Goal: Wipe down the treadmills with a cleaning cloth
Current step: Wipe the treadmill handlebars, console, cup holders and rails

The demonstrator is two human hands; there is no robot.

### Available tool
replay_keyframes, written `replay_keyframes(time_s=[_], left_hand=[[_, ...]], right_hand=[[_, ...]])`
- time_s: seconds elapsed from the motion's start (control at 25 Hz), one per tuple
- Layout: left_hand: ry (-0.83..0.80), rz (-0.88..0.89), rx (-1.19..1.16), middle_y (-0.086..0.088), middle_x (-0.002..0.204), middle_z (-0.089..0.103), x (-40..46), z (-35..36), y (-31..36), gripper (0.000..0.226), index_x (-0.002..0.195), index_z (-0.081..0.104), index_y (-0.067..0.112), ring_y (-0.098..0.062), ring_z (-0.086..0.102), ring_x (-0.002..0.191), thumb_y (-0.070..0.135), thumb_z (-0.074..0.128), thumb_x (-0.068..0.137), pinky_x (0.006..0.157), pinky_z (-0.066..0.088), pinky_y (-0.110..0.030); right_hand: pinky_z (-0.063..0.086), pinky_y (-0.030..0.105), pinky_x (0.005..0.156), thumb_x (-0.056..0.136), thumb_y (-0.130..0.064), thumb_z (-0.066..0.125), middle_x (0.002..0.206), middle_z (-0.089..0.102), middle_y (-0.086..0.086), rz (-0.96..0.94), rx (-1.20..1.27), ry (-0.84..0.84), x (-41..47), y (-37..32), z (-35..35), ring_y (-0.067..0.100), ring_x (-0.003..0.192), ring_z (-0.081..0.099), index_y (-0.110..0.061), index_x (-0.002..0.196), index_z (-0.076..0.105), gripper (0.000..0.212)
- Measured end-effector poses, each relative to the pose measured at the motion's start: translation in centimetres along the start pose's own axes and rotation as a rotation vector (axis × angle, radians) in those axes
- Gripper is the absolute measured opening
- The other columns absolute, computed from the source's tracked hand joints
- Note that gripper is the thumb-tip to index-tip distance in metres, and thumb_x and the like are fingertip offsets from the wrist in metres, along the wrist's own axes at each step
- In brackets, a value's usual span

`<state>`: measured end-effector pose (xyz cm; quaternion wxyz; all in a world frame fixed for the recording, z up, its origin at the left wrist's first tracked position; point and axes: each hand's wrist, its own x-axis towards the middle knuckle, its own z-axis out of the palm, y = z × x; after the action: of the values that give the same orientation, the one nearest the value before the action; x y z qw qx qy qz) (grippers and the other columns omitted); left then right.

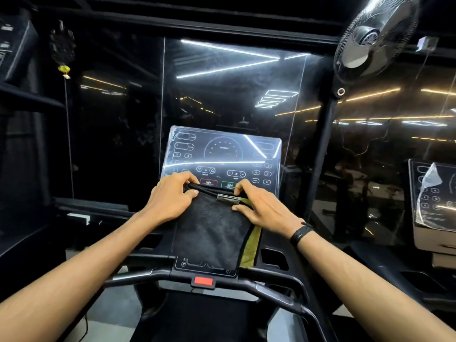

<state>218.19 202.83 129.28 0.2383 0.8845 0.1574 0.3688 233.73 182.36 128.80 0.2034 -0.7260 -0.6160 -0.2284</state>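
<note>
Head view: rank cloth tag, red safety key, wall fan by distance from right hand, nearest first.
1. cloth tag: beside the right hand, at its fingertips on the cloth's top edge.
2. red safety key: below the hand, on the handlebar's centre.
3. wall fan: far up, upper right.

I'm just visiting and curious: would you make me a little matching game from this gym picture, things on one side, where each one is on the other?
Things:
1. dark terry cleaning cloth
2. red rectangular stop button
3. black pedestal fan
4. black woven wristband

Places:
A. upper right, beside the glass
B. on the right wrist
C. draped over the console, pinched by both hands
D. on the handlebar crossbar below the console

Pairs: 1-C, 2-D, 3-A, 4-B
</note>
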Motion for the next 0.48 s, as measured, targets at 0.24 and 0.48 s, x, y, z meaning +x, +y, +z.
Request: replay_keyframes(time_s=[0.24,0.48], left_hand=[[0.042,-0.05,-0.383,-0.014,0.091,0.066,3.9,3.8,0.7,0.024,0.088,0.068,0.025,-0.019,0.054,0.078,0.002,0.07,0.087,0.077,0.045,-0.034],[-0.045,0.059,-0.254,-0.004,0.082,0.065,5.6,5.0,-1.8,0.026,0.088,0.066,0.03,-0.013,0.051,0.067,0.004,0.071,0.085,0.072,0.042,-0.03]], right_hand=[[0.046,0.04,0.076,0.087,-0.048,0.073,0.094,0.062,0.004,0.189,0.127,-0.051,0.8,4.2,-0.3,0.02,0.085,0.058,-0.03,0.116,0.04,0.047],[0.048,0.038,0.076,0.084,-0.053,0.075,0.089,0.064,-0.003,0.367,0.039,-0.209,1.7,4.8,2.4,0.024,0.09,0.06,-0.019,0.103,0.054,0.044]])
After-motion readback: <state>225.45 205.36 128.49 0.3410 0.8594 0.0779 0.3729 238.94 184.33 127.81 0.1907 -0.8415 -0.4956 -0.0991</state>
